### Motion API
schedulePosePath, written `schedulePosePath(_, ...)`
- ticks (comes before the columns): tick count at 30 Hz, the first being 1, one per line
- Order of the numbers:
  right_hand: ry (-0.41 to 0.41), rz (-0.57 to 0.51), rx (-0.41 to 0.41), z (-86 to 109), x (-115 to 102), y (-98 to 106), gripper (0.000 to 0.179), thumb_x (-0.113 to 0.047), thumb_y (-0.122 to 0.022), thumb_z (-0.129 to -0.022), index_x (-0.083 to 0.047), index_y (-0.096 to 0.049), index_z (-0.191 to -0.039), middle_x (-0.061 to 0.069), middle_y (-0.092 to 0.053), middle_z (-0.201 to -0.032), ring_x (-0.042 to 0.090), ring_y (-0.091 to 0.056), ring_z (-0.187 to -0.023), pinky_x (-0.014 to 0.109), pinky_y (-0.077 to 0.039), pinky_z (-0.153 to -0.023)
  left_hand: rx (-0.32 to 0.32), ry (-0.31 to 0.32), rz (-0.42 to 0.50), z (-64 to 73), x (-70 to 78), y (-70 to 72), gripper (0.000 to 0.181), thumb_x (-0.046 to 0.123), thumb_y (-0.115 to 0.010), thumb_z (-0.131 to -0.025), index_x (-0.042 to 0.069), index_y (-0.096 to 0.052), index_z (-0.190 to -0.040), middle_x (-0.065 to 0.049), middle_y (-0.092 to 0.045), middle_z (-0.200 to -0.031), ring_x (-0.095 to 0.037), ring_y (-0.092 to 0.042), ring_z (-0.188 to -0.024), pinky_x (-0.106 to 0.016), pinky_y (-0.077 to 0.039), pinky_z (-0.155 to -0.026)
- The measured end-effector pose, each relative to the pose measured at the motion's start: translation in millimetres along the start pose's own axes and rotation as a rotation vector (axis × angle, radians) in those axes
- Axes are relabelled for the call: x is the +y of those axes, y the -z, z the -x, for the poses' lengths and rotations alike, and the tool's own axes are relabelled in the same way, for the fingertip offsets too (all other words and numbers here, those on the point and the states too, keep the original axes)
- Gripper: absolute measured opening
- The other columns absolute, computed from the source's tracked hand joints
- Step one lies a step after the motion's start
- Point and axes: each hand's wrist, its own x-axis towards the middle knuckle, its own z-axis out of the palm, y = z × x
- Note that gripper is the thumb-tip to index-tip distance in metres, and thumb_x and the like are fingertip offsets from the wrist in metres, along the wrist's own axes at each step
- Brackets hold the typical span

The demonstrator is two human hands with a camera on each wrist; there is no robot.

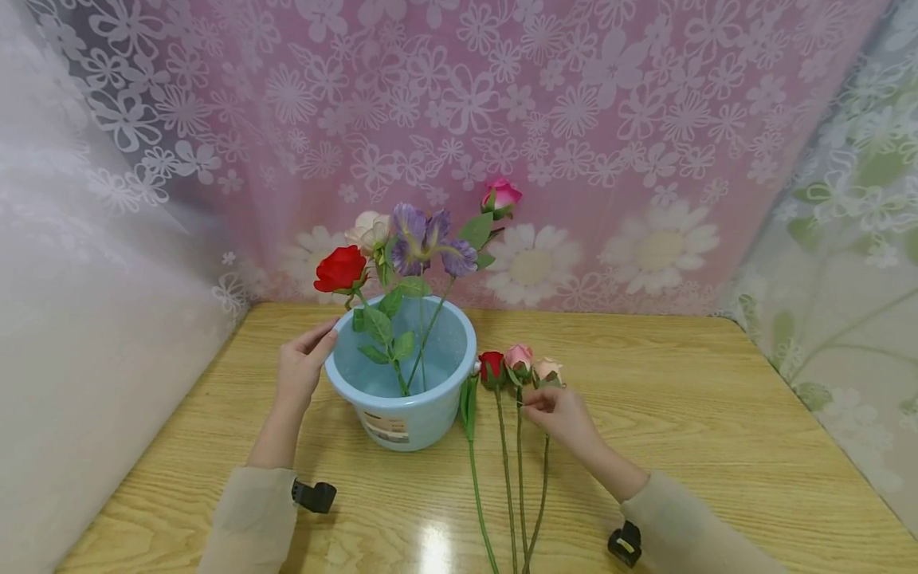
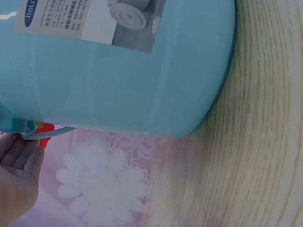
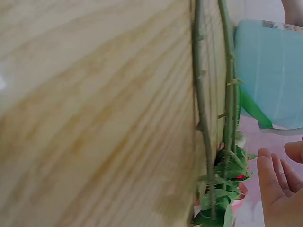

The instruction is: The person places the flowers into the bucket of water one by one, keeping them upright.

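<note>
By the left hand, fingers nearly straight, the blue bucket is touched at its left side. In it a red rose, a purple iris and a magenta rose are stood. Beside it, three roses are laid on the desk, the right hand held near their heads, fingers and thumb parted.

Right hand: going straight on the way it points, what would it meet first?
In the head view, the lying red rose, then the blue bucket; depth is unclear, and the right hand may pass above the rose.
</note>
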Motion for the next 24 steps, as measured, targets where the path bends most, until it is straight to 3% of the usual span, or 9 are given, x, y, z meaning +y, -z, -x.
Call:
schedulePosePath(18,-0.025,0.022,-0.007,9.6,15.8,10.0,0.012,-0.005,-0.064,-0.079,0.004,-0.064,-0.088,0.005,-0.061,-0.078,0.018,-0.057,-0.073,0.028,-0.048,-0.06,-0.013,-0.003,0.008,-0.9,-0.9,0.5,0.032,0.014,-0.059,-0.086,-0.003,-0.059,-0.113,-0.019,-0.056,-0.113,-0.001,-0.055,-0.091,-0.015,-0.045,-0.075)
schedulePosePath(24,-0.115,-0.006,-0.026,12.1,22.3,15.2,0.013,-0.003,-0.062,-0.08,0.006,-0.063,-0.088,0.006,-0.06,-0.076,0.019,-0.058,-0.069,0.027,-0.049,-0.057,-0.011,0.008,0.014,-0.9,-1.1,0.9,0.031,0.014,-0.058,-0.086,-0.002,-0.059,-0.113,-0.019,-0.056,-0.113,-0.001,-0.056,-0.09,-0.015,-0.045,-0.074)
